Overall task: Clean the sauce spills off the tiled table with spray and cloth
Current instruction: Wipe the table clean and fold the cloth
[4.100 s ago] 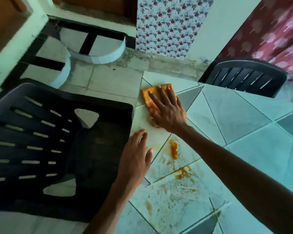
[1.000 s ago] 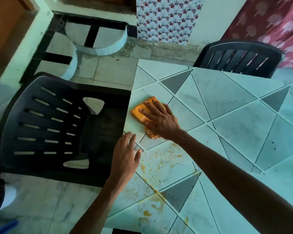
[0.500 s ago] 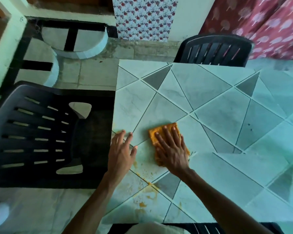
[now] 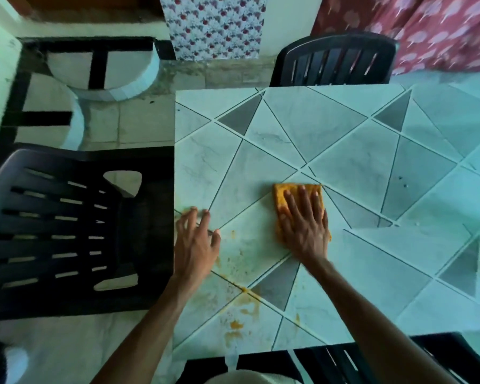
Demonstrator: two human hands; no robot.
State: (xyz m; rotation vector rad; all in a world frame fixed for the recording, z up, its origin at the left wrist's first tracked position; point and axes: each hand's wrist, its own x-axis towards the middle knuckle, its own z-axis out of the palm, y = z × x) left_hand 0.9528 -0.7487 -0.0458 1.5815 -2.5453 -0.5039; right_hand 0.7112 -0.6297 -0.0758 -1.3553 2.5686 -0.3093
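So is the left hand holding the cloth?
No, the left hand lies flat on the tiled table, while the orange cloth sits under the right hand.

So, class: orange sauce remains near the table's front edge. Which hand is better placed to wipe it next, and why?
Right. The right hand lies flat on the orange cloth, just beyond the sauce smears. The left hand rests bare at the tiled table's edge, probably only bracing.

1. The right hand point(image 4: 305, 225) is covering the near half of the orange cloth point(image 4: 284, 194).
2. The frame's bottom edge is cutting off both forearms and the near black chair point(image 4: 441, 356).
3. The red patterned curtain point(image 4: 441, 29), far right, is blurring.
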